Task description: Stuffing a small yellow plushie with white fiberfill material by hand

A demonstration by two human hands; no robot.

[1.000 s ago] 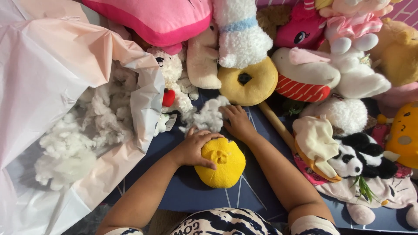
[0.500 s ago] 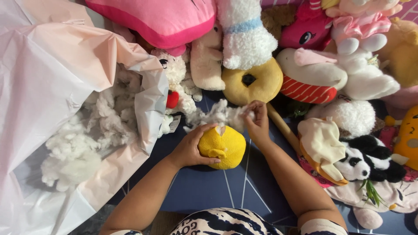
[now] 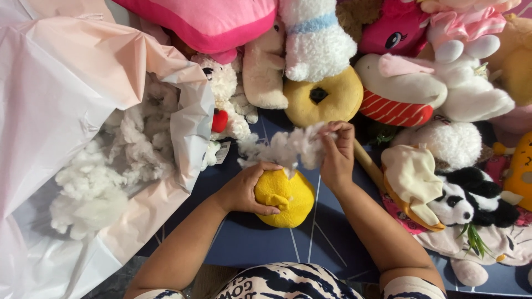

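Note:
A small yellow plush toy (image 3: 289, 200) lies on the dark blue mat (image 3: 260, 243) in front of me. My left hand (image 3: 246, 187) grips its left side and top. My right hand (image 3: 336, 155) pinches a tuft of white stuffing (image 3: 288, 147) just above the toy, with the fluff trailing to the left over my left hand. The toy's top, where the fluff hangs down, is partly hidden by the stuffing.
A big pale pink plastic bag (image 3: 61, 99) full of white stuffing (image 3: 105, 177) lies open at the left. Plush toys crowd the back and right: a yellow ring-shaped plush (image 3: 324, 98), a panda (image 3: 471, 202), a white bear (image 3: 224, 102), a pink cushion (image 3: 210, 19).
My right hand has pulled back from the loose fluff near the white bear and now holds a tuft over the yellow toy. My left hand has turned the toy slightly.

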